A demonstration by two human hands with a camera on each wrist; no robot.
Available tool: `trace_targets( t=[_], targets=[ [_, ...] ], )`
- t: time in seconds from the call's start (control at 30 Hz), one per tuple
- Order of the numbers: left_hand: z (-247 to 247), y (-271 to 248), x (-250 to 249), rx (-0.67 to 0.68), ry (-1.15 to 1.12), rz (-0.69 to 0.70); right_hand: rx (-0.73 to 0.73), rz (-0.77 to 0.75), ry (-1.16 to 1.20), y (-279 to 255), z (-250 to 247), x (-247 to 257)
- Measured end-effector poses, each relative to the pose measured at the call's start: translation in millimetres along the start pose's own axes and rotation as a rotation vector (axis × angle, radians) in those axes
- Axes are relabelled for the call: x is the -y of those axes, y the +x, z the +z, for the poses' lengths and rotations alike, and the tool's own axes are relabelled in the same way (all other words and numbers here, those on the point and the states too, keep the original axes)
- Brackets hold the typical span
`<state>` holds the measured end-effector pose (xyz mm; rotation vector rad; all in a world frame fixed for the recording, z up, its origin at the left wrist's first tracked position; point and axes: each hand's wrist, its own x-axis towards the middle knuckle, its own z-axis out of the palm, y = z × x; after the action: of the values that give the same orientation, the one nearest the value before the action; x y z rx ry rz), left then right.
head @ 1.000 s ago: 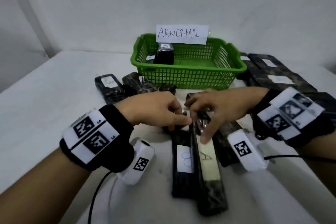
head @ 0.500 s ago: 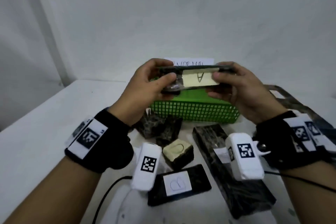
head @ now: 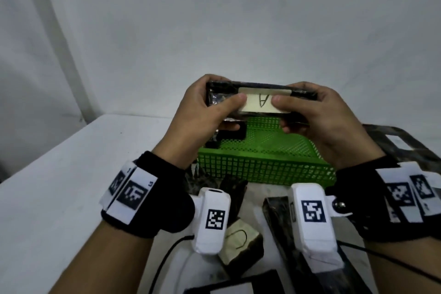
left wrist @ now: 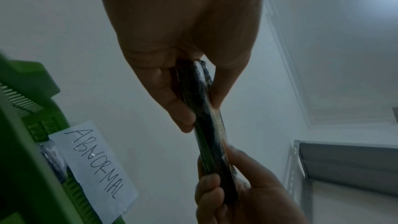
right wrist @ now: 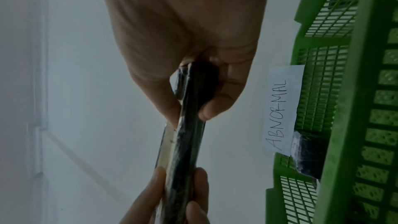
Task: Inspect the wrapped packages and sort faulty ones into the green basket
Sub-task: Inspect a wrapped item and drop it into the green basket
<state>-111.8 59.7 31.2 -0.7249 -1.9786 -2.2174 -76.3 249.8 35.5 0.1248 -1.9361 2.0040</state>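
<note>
Both hands, left (head: 202,112) and right (head: 317,117), grip one wrapped package (head: 260,100) above the green basket (head: 265,169). One package (head: 232,135) lies inside the basket.

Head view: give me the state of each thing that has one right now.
Package A: lifted, held level.
Left hand: grips its left end.
Right hand: grips its right end.
Green basket: on table, one black package inside.

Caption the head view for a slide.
Both hands, left hand and right hand, hold package A above the green basket.
</note>
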Motion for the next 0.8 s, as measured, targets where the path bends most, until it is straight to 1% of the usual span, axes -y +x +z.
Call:
trace_targets(
  t=[0.23,0.33,0.4,0.67,0.8],
  targets=[
    [8.6,6.5,5.2,0.021,-0.046,-0.032,0.035,-0.014,0.003,-0.1,-13.3,-0.3],
    [10.2,8.3,6.5,0.053,0.008,-0.029,0.017,0.005,0.0,1.0,-15.4,-0.9],
    [10.1,9.5,9.6,0.047,0.024,-0.022,0.011,0.016,-0.039,1.9,-14.4,-3.7],
    [10.4,12.0,12.3,0.042,-0.088,-0.066,-0.085,-0.032,-0.095,-2.0,-5.7,-0.7],
    [11.6,10.9,10.7,0.04,-0.083,-0.045,-0.099,-0.033,-0.056,-7.0,-3.7,1.1]
  ],
)
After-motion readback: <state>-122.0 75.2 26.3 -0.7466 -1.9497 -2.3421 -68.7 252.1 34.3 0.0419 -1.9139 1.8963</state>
